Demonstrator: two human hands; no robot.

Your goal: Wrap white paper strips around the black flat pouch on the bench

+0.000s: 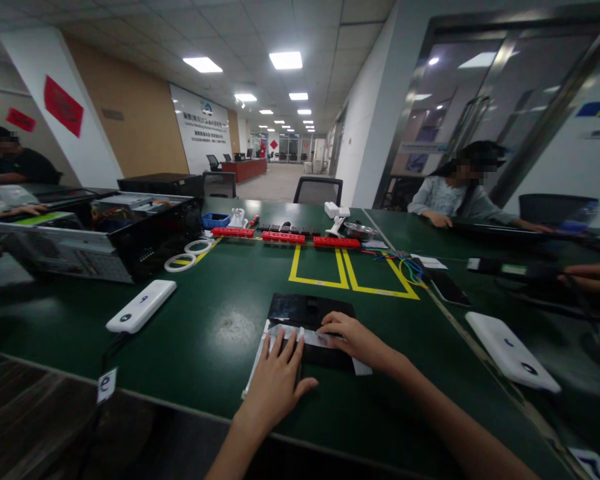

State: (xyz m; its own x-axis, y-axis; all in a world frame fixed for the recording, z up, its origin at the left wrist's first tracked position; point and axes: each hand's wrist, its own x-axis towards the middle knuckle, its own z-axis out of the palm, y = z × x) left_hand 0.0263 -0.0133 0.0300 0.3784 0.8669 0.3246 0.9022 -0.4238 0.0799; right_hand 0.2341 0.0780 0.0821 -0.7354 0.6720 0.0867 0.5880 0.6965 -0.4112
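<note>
A flat, glossy black panel-like object [307,308] lies on the table in front of me, with a whitish, crinkled strip [307,337] across its middle. I cannot make out its exact kind. My left hand [279,373] lies flat over its left part, fingers apart, fingertips on the strip. A pale edge [258,363] shows along the left side of that hand. At the strip's right end, my right hand [353,339] has bent fingers and thumb drawn together on the strip. A pale, ribbed corner [363,367] sticks out below the right hand.
Far left stands an opened black computer case [150,233]. White power banks [143,307] lie left and right. Beyond my hands are yellow tape outlines [320,283], red bars [283,237], white rings [181,262], coloured wires [411,270] and a phone [450,288]. Other people sit at both sides.
</note>
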